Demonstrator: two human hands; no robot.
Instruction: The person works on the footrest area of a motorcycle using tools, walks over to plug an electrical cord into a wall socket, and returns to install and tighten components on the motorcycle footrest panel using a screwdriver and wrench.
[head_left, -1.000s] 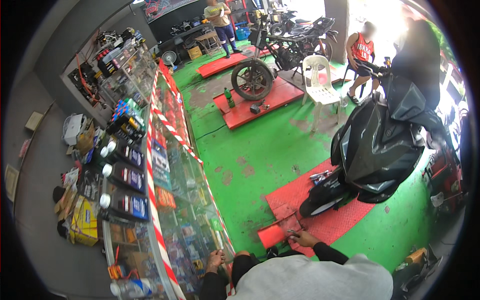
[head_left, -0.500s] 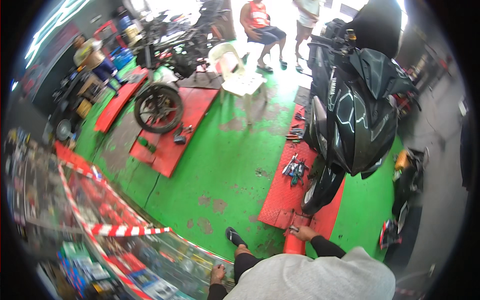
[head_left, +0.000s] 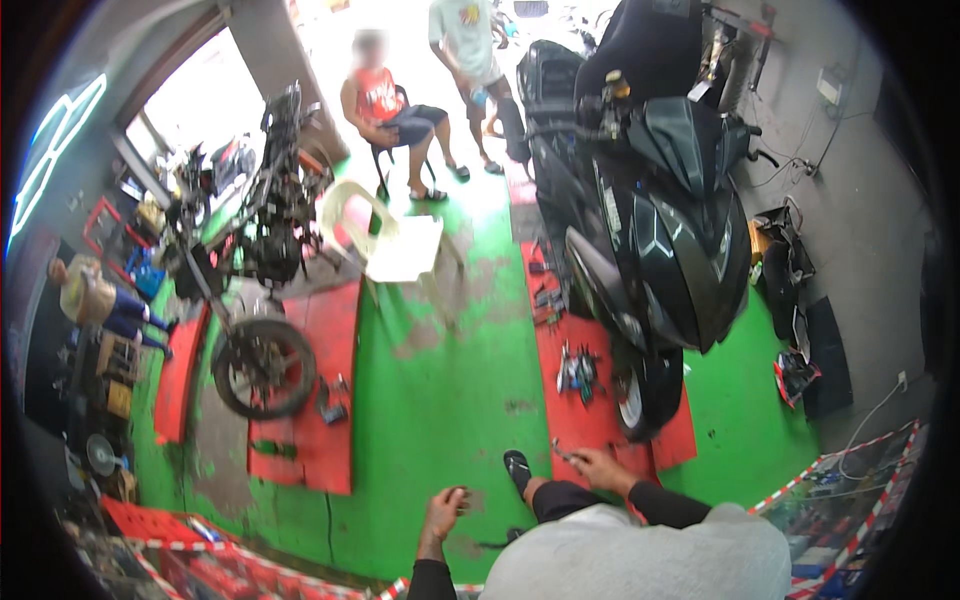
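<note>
My right hand [head_left: 597, 467] is closed around one end of a slim metal hand tool [head_left: 563, 453], perhaps a wrench; its tip points out over the red lift platform [head_left: 570, 420]. Just ahead of it is the front wheel [head_left: 645, 405] of a dark scooter [head_left: 665, 250] on that platform. My left hand [head_left: 443, 513] hangs over the green floor, fingers curled together; whatever it may hold is too small to make out. Near the wheel lies a heap of hand tools [head_left: 580, 370], with more tools [head_left: 547, 303] farther up the platform.
A cream plastic chair [head_left: 405, 250] stands mid-floor. Leftward, a stripped motorcycle [head_left: 265, 365] rests on another red platform [head_left: 330, 400]. One person [head_left: 375, 100] sits at the back, another [head_left: 465, 50] stands beside; a third [head_left: 90, 295] is far left. Striped-edge glass cases [head_left: 850, 500] flank me.
My view has swung, and the scooter now appears closer. My right hand has come off the red platform's near end with the metal tool. My left hand has risen from beside the glass case.
</note>
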